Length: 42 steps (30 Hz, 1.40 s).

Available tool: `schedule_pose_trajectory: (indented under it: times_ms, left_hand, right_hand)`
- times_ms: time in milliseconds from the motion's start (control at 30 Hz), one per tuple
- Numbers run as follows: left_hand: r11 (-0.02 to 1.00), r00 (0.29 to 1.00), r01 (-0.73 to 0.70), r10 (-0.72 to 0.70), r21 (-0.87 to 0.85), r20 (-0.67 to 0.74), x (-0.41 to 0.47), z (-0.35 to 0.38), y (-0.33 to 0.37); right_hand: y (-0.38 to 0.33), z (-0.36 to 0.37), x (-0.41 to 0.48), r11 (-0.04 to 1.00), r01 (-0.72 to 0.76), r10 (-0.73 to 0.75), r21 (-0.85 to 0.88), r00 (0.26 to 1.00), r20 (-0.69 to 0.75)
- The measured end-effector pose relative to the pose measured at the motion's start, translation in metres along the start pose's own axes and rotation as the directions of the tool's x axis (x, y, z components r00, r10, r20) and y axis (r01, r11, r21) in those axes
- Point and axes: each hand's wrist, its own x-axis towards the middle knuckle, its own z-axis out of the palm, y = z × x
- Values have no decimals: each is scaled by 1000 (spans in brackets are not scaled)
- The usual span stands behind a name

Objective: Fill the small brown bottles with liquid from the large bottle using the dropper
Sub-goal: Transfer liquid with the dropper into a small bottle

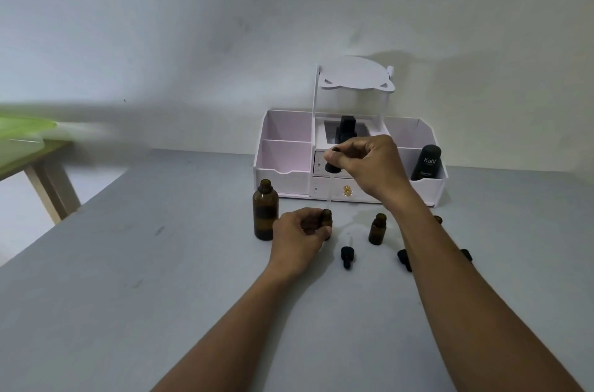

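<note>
The large brown bottle (265,214) stands open and upright on the grey table (135,279). Just to its right, my left hand (300,239) is wrapped around a small brown bottle (326,220), whose neck shows above my fingers. My right hand (369,166) pinches the black bulb of the dropper (331,181) above it, and the glass tube points down into that bottle's mouth. A second small brown bottle (377,228) stands open further right. A third small bottle (437,219) is mostly hidden behind my right forearm.
Loose black dropper caps lie on the table: one (347,255) in front of the small bottles, two more (404,258) (466,255) beside my right forearm. A white organiser (284,147) at the back holds a dark Kahf bottle (427,163) and a black bottle (346,129). A wooden table with a green lid (25,129) stands at left.
</note>
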Motion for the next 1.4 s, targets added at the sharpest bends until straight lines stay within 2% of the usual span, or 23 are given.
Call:
schedule_pose_trajectory:
  times_ms: [167, 267, 333, 400, 467, 500, 533, 600, 667, 733, 767, 833, 1033, 1400]
  left_hand:
    - [997, 997, -71, 71, 19, -33, -3, 1, -3]
    - [979, 976, -182, 191, 97, -100, -14, -5, -2]
    - [928, 912, -339, 364, 151, -189, -19, -15, 1]
    - [857, 794, -485, 515, 174, -325, -21, -32, 5]
    - [833, 703, -531, 534, 154, -469, -18, -51, 7]
    - [849, 693, -514, 495, 123, -525, -16, -61, 7]
    - [875, 700, -477, 438, 88, -564, -14, -70, 4]
    - [929, 779, -369, 313, 6, -543, -10, -86, -8]
    - [967, 911, -235, 184, -100, -369, -4, -99, -22]
    - [968, 985, -106, 71, -226, -157, 2, -107, -32]
    - [958, 996, -62, 39, -278, -86, 4, -108, -35]
    - [948, 999, -36, 28, -317, -29, 7, -107, -39]
    - [938, 997, -77, 77, -339, -12, 7, -104, -40]
    - [947, 999, -43, 42, -318, -10, 11, -107, -46]
  right_hand:
    - [-11, -8, 1, 998, 48, -43, 42, 993, -111]
    - [-20, -12, 2, 989, 81, -54, 121, 977, -206]
    - [-30, -13, 2, 972, 102, -47, 214, 968, -247]
    - [-42, -12, 2, 929, 103, -4, 356, 963, -269]
    - [-52, -8, 1, 884, 111, 11, 453, 966, -259]
    - [-56, -4, 1, 871, 112, 10, 478, 970, -244]
    - [-59, 1, 1, 867, 108, 6, 487, 974, -227]
    - [-62, 12, 0, 876, 89, 0, 475, 983, -184]
    - [-60, 23, -1, 881, 66, 1, 469, 990, -143]
    - [-55, 30, -1, 885, 60, 0, 462, 992, -129]
    - [-53, 33, -1, 888, 57, 3, 457, 992, -128]
    - [-49, 37, 0, 893, 43, 15, 447, 992, -124]
    - [-46, 44, 2, 910, 53, -7, 410, 993, -114]
    - [-49, 49, 1, 918, 105, -71, 382, 992, -101]
